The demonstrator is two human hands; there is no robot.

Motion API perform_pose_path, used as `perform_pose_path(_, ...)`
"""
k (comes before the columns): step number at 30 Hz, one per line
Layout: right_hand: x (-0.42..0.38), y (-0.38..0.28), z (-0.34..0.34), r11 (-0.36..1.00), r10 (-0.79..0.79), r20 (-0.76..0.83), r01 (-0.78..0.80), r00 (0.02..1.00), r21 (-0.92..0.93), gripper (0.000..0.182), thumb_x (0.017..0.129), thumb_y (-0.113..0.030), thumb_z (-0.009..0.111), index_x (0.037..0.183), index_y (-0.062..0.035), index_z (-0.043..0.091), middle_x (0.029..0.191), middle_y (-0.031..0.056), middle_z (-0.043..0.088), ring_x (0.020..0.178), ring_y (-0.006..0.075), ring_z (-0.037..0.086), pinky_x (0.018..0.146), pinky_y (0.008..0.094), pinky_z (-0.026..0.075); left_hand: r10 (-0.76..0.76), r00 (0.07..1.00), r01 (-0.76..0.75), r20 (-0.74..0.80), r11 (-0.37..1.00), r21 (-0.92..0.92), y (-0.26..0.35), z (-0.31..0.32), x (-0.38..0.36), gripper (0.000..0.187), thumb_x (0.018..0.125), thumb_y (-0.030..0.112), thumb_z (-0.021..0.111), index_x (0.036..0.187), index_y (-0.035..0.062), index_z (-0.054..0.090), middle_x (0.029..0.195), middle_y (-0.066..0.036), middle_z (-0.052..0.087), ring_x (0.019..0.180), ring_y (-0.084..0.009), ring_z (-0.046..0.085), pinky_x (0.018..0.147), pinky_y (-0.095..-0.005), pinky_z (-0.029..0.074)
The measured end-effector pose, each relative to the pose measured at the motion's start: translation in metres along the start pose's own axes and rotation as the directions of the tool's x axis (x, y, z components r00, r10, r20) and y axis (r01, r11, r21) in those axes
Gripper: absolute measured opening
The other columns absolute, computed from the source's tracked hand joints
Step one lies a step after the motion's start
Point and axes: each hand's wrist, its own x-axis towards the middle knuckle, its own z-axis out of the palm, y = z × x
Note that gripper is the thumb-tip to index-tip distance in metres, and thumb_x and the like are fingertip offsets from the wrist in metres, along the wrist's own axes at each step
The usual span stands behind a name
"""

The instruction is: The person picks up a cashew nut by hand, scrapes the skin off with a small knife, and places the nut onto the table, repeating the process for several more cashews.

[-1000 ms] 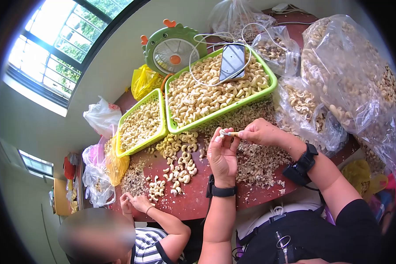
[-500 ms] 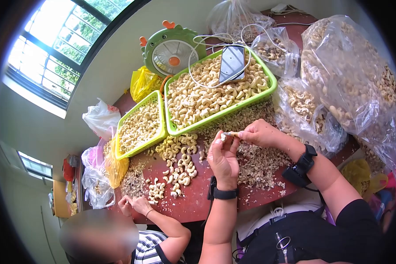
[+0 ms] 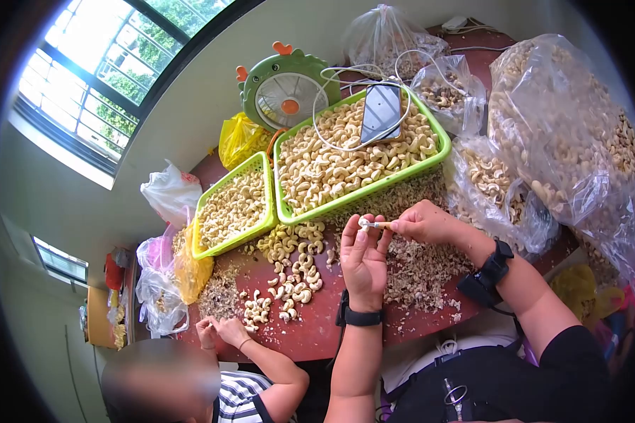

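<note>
Here, one nut is held up at the fingertips of the left hand, above the red table, maybe so that it can be seen well and turned with ease. It is pinched by the thumb and a finger, while the other fingers are bent a bit and set apart. A small tool is pinched by the thumb and first finger of the right hand, and the rest of those fingers look curled in. The tool's tip is set right by the nut, and its handle seems to be gripped close to the front so that it can be moved with care; whether the nut is touched cannot be told. Nuts are kept in the big tray and the small tray, likely so that they do not roll off. The phone is laid on the nuts in the big tray, near the fan, perhaps to be close by. No brand, label or writing can be read on the phone, the fan or the bags
</note>
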Motion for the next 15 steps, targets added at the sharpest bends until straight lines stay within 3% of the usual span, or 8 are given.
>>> perform_pose_path(15, -0.0008, -0.0002, -0.0033, 0.997, -0.079, 0.021, 0.079, 0.997, 0.024, 0.041, 0.081, -0.036, 0.052, 0.057, -0.0023, 0.056, 0.049, -0.0004, 0.047, 0.048, 0.0066, 0.042, 0.045, 0.0226, 0.035, -0.023, 0.995, 0.023, 0.101, 1.000, -0.003, 0.0028, -0.0002, 0.0017, 0.029, 0.084, 0.001, 0.043, 0.113, 0.0031, 0.044, 0.115, -0.014, 0.048, 0.107, -0.0285, 0.047, 0.091, -0.0414, 0.042)
